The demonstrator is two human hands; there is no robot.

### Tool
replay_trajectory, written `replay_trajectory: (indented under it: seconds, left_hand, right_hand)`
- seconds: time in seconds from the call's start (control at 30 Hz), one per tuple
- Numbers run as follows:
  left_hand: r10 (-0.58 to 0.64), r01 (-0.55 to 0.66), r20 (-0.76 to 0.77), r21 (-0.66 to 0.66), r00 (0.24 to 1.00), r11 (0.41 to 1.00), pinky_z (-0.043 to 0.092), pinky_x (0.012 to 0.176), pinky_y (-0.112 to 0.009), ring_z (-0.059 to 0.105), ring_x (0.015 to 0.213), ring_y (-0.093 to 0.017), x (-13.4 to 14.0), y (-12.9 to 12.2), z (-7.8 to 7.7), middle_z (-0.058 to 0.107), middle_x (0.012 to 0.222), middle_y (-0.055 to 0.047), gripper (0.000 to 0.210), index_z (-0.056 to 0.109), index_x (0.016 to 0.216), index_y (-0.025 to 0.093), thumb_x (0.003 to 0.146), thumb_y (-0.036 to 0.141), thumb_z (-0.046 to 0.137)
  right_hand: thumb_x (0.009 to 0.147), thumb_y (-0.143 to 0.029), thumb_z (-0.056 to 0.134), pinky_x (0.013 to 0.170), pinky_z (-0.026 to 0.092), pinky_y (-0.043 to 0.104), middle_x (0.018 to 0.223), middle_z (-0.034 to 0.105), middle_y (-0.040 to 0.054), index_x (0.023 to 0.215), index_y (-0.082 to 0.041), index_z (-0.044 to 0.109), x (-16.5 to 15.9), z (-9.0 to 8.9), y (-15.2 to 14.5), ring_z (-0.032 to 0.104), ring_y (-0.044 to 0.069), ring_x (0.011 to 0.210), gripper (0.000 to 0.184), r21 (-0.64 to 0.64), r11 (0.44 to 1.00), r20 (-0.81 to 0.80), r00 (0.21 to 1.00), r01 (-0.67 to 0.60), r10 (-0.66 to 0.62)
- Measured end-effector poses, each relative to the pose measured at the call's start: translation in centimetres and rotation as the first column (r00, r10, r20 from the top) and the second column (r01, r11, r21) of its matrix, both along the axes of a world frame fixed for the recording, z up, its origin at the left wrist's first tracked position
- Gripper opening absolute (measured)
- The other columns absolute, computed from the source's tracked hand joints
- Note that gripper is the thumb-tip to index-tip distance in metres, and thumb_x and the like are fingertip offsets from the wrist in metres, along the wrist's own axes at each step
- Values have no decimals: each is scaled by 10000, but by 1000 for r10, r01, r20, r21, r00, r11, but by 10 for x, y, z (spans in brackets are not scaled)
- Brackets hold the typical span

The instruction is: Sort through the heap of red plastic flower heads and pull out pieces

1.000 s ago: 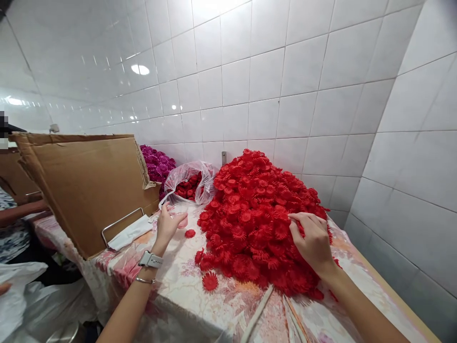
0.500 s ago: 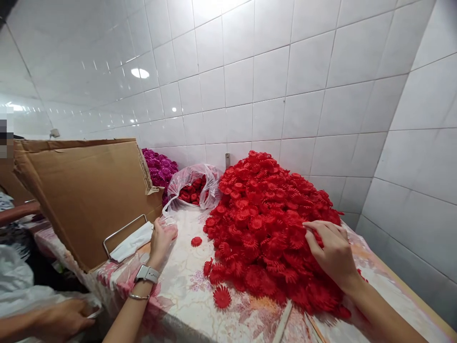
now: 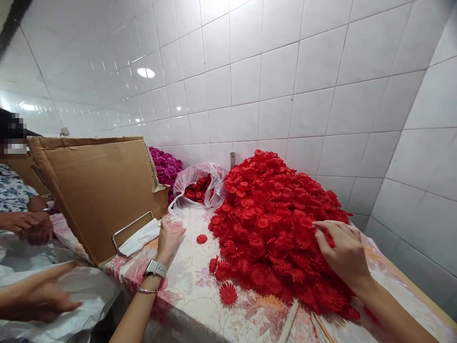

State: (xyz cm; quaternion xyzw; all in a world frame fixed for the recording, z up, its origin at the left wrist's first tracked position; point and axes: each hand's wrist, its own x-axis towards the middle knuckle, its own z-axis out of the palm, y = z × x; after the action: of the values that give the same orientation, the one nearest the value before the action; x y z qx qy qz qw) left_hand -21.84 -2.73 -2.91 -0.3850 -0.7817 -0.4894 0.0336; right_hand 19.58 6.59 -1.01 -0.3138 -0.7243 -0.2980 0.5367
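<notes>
A large heap of red artificial flower heads point(image 3: 271, 224) covers the middle of the table. My right hand point(image 3: 341, 252) rests against its right side, with thumb and forefinger closed on a red flower at the surface. On the left, my left hand point(image 3: 169, 240), wearing a watch and a bracelet, has its fingers bent together beside a small clear pinkish container point(image 3: 177, 223). What those fingers hold is too small to make out. A folded white paper point(image 3: 139, 237) in a wire holder point(image 3: 132, 225) lies just left of them. Two loose flowers, including one near the front point(image 3: 227, 294), lie left of the heap.
A cardboard sheet point(image 3: 96, 190) stands upright at the left. Behind it are purple flowers point(image 3: 166, 164) and a clear bag point(image 3: 178, 183) of dark red ones. Pale sticks point(image 3: 289, 319) lie at the front edge. Other people's hands point(image 3: 39, 295) work over white plastic at far left.
The view has shifted slightly left, so everything sits further right. My hands keep nearly the same poses. The co-worker's hand at lower left has lifted and opened, and more of another person shows.
</notes>
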Motion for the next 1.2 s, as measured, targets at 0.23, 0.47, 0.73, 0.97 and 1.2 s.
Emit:
replay_trajectory:
  seconds: [0.23,0.47,0.73,0.97,1.2]
  left_hand:
    - [10,-12,31,82,999,997,357,939,-458,438,1171,-300,-1,2,0,478,1205,-109,714,273,1153,269,584,275,705]
    - [0,-4,36,89,999,996,350,947,-473,426,1181,-305,-3,3,-2,468,1212,-120,732,268,1160,268,578,270,712]
    - [-7,4,42,62,999,998,361,932,-485,430,1172,-314,-2,3,-2,452,1220,-165,746,248,1186,221,595,304,695]
    - [3,-6,45,71,999,997,360,933,-482,436,1169,-303,-5,4,-4,470,1194,-135,736,259,1166,245,583,300,705]
    - [10,-14,51,75,999,997,370,924,-474,454,1151,-299,-3,3,-4,482,1181,-140,728,278,1162,235,579,320,706]
  right_hand:
    - [821,-181,416,681,400,338,696,644,75,772,-155,570,1,1,0,598,205,667,163,3,1000,-16,1000,-4,4]
    - [819,-185,415,689,395,329,709,652,65,776,-165,570,1,-1,2,603,199,684,162,-15,1000,-24,1000,0,0]
    - [828,-189,413,687,396,328,705,653,73,772,-155,567,1,-1,2,603,200,687,168,-4,1000,-12,1000,-4,4]
    - [830,-188,402,689,397,327,701,651,66,774,-165,567,0,-1,1,604,197,685,176,-14,1000,-12,1000,9,-9]
    - [830,-185,408,687,402,330,708,653,71,789,-160,565,1,-3,3,609,201,686,164,-9,1000,2,1000,13,-13]
